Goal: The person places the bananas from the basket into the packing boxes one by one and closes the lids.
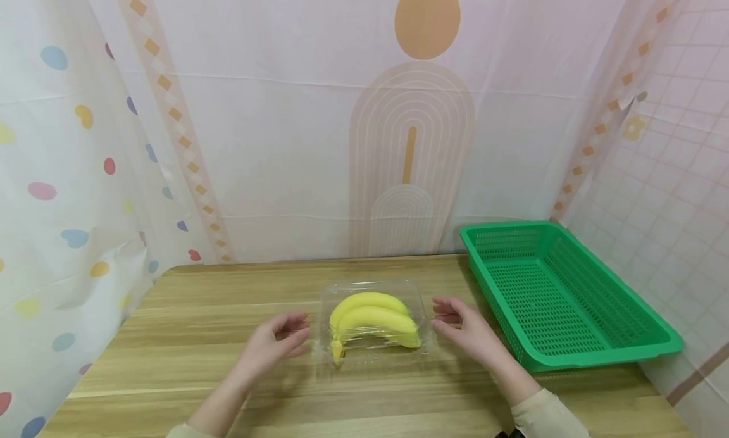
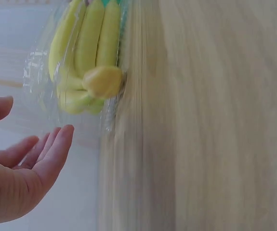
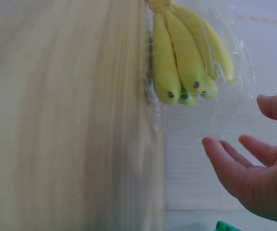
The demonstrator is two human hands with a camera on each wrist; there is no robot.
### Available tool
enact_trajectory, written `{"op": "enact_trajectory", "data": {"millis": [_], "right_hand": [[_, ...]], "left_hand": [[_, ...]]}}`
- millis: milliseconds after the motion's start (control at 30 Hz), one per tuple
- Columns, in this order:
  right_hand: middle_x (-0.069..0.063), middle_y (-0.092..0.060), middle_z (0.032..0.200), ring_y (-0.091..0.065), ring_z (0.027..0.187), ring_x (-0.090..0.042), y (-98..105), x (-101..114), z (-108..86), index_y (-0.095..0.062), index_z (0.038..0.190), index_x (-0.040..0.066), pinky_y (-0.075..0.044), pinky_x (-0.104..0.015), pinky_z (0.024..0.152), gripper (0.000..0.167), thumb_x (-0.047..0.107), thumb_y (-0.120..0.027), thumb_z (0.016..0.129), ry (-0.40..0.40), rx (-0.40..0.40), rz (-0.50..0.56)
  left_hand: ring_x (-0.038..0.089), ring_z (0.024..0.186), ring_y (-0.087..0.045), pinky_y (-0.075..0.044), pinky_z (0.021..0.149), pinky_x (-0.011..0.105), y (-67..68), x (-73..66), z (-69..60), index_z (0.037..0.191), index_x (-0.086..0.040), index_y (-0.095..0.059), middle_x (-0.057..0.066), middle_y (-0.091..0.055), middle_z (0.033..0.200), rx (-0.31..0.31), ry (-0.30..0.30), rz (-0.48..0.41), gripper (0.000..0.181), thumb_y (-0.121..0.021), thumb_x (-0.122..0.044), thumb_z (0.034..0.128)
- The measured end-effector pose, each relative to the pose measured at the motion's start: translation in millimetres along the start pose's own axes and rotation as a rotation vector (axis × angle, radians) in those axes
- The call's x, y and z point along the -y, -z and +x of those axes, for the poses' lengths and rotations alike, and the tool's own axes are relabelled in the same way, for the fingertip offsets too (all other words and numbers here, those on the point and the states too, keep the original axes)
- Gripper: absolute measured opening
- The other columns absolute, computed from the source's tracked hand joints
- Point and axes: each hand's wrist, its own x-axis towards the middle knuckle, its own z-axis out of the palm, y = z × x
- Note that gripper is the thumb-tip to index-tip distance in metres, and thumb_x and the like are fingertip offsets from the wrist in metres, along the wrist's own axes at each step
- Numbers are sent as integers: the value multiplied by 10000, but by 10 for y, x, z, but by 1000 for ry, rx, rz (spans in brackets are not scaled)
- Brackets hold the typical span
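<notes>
A bunch of yellow bananas point(image 1: 373, 316) lies inside a clear plastic box point(image 1: 370, 366) at the middle of the table. To the left of the box hovers my left hand point(image 1: 278, 342), fingers loosely bent and apart from it. My right hand point(image 1: 464, 329) is on the other side, close to the box's right wall, with nothing in its grasp. In the left wrist view the banana stem point(image 2: 102, 82) faces the camera, and a gap shows between fingertips and box. The right wrist view shows the dark banana tips point(image 3: 196, 84) through the plastic.
A green plastic basket point(image 1: 592, 361) with slotted sides stands at the right of the wooden table point(image 1: 216, 299). Patterned curtains point(image 1: 273, 140) hang behind the table's far edge and along both sides.
</notes>
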Motion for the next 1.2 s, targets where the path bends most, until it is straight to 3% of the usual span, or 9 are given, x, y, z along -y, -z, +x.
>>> {"op": "enact_trajectory", "data": {"millis": [100, 233, 433, 700, 933, 1200], "right_hand": [[-211, -628, 1196, -623, 1064, -314, -13, -22, -19, -519, 1342, -82, -545, -366, 896, 478, 121, -684, 942, -42, 13, 57], [-277, -577, 1226, -595, 1090, -343, -31, -62, -52, -414, 1387, -147, -561, -383, 888, 564, 128, -659, 961, -101, 78, 220], [-317, -493, 1241, -586, 1045, -261, -51, -96, -89, -252, 1429, -201, -558, -362, 904, 645, 108, -607, 989, -177, 176, 456], [-218, -507, 1164, -607, 942, -182, -80, -104, -122, -210, 1436, -210, -564, -336, 885, 684, 123, -606, 990, -246, 208, 556], [-157, -512, 1085, -627, 884, -165, -93, -100, -123, -182, 1439, -207, -573, -311, 848, 684, 125, -587, 1000, -266, 226, 616], [-135, -507, 1044, -625, 869, -168, -127, -73, -131, -205, 1418, -215, -576, -308, 841, 643, 76, -581, 985, -272, 221, 645]], "left_hand": [[283, 1068, -607, -585, 835, 361, -30, 3, -28, 1358, 147, -455, 246, -573, 1223, 5, 67, -101, 548, -689, -108, 933], [301, 1103, -584, -571, 874, 413, -65, 20, -48, 1389, 184, -370, 263, -520, 1242, 38, 119, -210, 593, -656, -100, 954], [290, 1083, -567, -550, 912, 457, -103, 50, -83, 1416, 182, -304, 241, -476, 1254, 76, 176, -310, 643, -639, -133, 967], [234, 1013, -549, -551, 917, 431, -166, 38, -104, 1418, 173, -285, 170, -468, 1184, 91, 229, -415, 645, -640, -107, 959], [214, 996, -556, -553, 917, 378, -211, 53, -98, 1394, 188, -280, 175, -464, 1177, 88, 239, -432, 634, -644, -82, 950], [166, 914, -592, -553, 912, 334, -206, 101, -87, 1307, 185, -329, 100, -516, 1044, 165, 239, -502, 514, -622, -42, 950]]}}
